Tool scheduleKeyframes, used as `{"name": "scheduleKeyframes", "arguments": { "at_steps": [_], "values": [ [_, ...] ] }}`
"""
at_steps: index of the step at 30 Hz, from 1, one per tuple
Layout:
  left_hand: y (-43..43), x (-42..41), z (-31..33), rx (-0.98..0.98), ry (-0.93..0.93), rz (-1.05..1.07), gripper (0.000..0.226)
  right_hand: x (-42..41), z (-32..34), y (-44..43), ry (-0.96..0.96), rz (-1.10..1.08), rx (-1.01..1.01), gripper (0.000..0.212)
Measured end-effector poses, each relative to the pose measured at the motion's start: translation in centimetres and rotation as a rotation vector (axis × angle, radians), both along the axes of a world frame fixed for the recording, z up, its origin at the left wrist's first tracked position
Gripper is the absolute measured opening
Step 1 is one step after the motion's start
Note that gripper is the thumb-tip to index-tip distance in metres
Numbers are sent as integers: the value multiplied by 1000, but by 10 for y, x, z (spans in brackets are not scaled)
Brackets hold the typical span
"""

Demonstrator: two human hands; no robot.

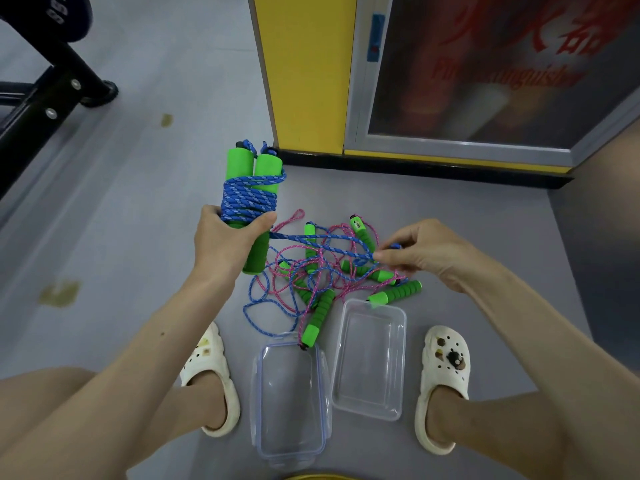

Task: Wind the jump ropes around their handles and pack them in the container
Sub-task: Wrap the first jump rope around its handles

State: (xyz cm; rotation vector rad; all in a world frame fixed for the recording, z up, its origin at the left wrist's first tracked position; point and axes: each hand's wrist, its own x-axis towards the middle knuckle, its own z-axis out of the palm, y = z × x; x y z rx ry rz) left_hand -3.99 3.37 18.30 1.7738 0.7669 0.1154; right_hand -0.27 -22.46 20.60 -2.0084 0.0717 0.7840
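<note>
My left hand (225,242) grips a pair of green foam handles (254,174) held upright, with blue rope (247,200) wound in several turns around them. The free end of that blue rope runs right to my right hand (415,252), which pinches it between thumb and fingers above the floor. Below lies a tangle of pink and blue jump ropes (311,271) with several green handles. A clear plastic container (369,358) stands open on the floor, and its clear lid (289,396) lies to its left, with one green handle (317,318) reaching onto the lid's far edge.
My feet in white clogs (443,382) flank the container and lid. A yellow pillar (304,71) and a glass-fronted cabinet (485,74) stand beyond the ropes. Black gym equipment legs (52,95) are at the far left on the grey floor.
</note>
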Motion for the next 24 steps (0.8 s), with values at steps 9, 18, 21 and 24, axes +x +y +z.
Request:
{"name": "scheduleKeyframes", "arguments": {
  "at_steps": [9,18,21,24],
  "values": [
    [3,0,2,4,18,35,64,6,-7,-1,-3,-274,-2,17],
    [-4,0,1,-88,42,25,62,10,-10,-5,480,-881,885,25],
    [-7,2,3,-153,27,48,59,10,-11,-4,455,-961,944,29],
    [-8,4,6,-168,8,67,58,9,-6,-4,412,-873,958,26]
  ]
}}
